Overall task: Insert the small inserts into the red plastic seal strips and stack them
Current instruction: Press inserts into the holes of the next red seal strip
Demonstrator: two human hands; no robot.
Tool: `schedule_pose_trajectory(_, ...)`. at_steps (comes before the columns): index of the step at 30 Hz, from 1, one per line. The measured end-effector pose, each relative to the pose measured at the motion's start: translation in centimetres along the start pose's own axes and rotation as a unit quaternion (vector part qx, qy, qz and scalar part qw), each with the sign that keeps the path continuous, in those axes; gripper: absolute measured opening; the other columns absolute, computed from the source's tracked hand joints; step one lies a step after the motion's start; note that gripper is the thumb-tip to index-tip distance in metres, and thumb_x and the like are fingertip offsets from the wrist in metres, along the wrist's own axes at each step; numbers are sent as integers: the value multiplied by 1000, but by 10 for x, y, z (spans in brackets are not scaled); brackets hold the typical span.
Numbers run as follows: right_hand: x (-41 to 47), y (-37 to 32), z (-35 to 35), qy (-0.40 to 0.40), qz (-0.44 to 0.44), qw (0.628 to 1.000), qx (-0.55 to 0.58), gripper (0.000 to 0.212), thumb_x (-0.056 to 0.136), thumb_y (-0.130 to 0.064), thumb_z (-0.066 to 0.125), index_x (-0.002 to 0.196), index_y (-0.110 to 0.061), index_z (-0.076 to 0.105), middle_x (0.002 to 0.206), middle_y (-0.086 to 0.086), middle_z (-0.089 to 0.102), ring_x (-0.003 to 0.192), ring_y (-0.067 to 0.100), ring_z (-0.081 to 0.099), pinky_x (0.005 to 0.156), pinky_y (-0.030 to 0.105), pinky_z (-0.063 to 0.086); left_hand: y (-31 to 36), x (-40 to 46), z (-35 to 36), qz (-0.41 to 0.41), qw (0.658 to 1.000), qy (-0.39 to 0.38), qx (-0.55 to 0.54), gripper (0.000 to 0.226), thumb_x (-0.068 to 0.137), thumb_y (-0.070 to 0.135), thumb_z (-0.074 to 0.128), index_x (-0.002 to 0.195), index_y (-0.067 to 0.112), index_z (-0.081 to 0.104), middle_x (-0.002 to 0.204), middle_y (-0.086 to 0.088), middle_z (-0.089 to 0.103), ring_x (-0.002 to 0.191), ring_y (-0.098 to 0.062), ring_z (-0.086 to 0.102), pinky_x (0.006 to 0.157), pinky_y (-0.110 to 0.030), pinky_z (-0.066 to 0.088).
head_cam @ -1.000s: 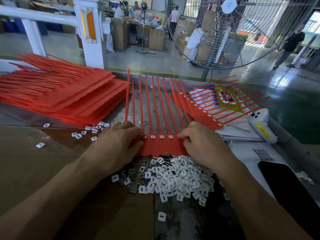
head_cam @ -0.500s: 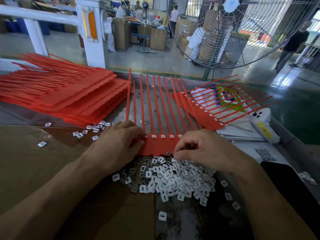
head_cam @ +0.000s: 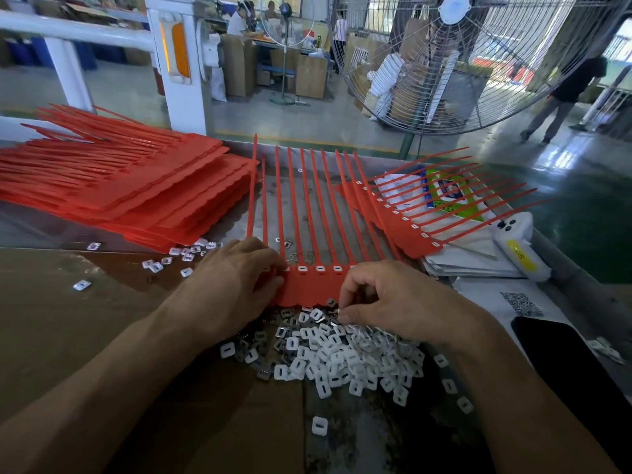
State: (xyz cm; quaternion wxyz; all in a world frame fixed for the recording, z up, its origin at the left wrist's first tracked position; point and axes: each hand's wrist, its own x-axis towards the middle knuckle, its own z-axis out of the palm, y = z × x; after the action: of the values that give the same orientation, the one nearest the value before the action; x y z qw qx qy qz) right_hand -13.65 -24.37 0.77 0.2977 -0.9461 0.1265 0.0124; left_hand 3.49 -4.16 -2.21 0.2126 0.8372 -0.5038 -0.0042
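While the left hand (head_cam: 236, 282) presses the strip (head_cam: 307, 285), the right hand (head_cam: 386, 299) pinches inserts (head_cam: 342, 354) on cardboard (head_cam: 85, 336).

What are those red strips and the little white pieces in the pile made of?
The red strips look like moulded plastic, smooth and slightly glossy, their thin tails bending. The white pieces seem matte plastic; some grey ones among them glint, perhaps metal.

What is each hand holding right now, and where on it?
The left hand presses flat on the left end of the red seal strip. The right hand pinches in the insert pile; whether it holds one cannot be told.
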Motion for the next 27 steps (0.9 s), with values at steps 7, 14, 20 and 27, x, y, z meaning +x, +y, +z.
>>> schedule_pose_trajectory(7,0,13,-8,128,-11,981,146,9,91,-22,78,90,-30,74,84,-11,74,71,0,65,66,18,50,-1,1,-1,4,1000,0,-3,43,92,54,44,129,39,61,125,17,54,118,-6,49,106,-39,44)
schedule_pose_trajectory(14,11,37,-6,283,88,942,157,14,92,-17,75,91,-31,77,77,-18,74,64,1,67,51,11,44,0,1,0,7,1000,6,-1,41,94,51,46,130,37,62,126,16,54,119,-7,49,107,-39,44)
schedule_pose_trajectory(20,18,36,-2,280,110,945,126,15,92,-18,75,94,-32,76,79,-15,70,70,2,66,60,17,45,0,1,-1,7,1000,0,-3,43,93,52,45,130,38,61,125,17,54,118,-6,49,106,-40,45)
schedule_pose_trajectory(27,22,30,2,279,127,948,82,12,94,-19,74,105,-23,79,89,-18,67,82,-4,63,69,12,45,0,0,-1,4,1000,-1,-4,46,91,54,43,130,38,61,125,17,54,118,-6,49,106,-40,46)
